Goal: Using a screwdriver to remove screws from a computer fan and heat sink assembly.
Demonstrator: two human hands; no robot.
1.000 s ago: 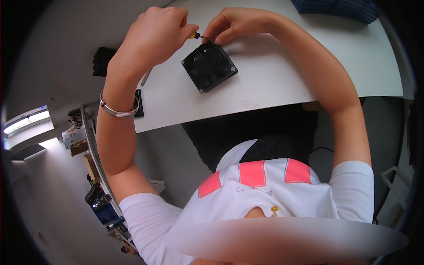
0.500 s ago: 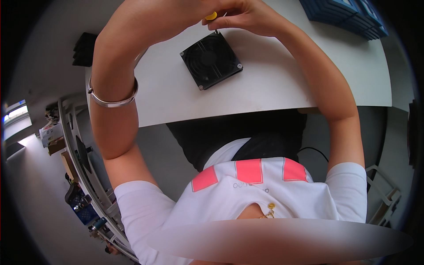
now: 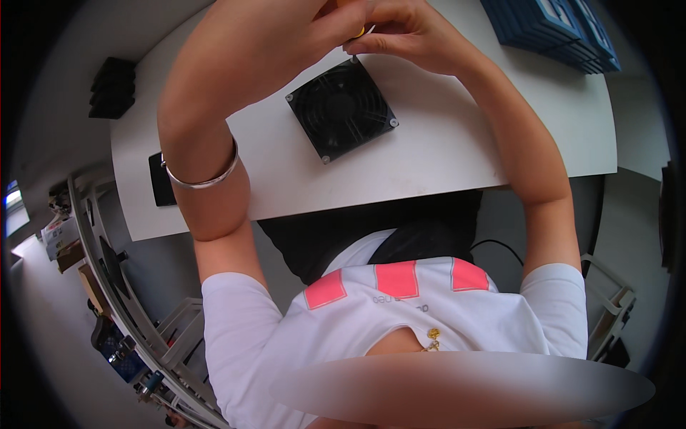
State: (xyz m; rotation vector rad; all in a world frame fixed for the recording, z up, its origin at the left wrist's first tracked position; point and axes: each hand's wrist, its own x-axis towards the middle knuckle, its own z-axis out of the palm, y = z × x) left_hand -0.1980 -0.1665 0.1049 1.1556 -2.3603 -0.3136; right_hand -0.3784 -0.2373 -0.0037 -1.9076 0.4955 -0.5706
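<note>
A square black cooling fan (image 3: 341, 111) lies flat on the white table (image 3: 429, 150), with silvery screws showing at its corners. Beyond its far corner my two hands meet. My left hand (image 3: 332, 25), on the arm with the silver bangle, is closed round a yellow-handled tool (image 3: 359, 33) that looks like a screwdriver; most of it is hidden. The fingers of my right hand (image 3: 407, 28) are pinched together beside it, just above the screw at the fan's far corner. What they hold is covered by the fingertips.
Blue stacked bins (image 3: 550, 36) stand at the table's far right. A flat black object (image 3: 161, 179) lies near the left edge, partly behind my left forearm. Black stacked pieces (image 3: 113, 87) sit at the far left. A white-framed rack (image 3: 121, 286) holds items farther left.
The view has shifted, bringing the flat black object on the left into sight. My left hand has turned over the yellow tool, hiding more of it. The right hand stays at the fan's corner.
</note>
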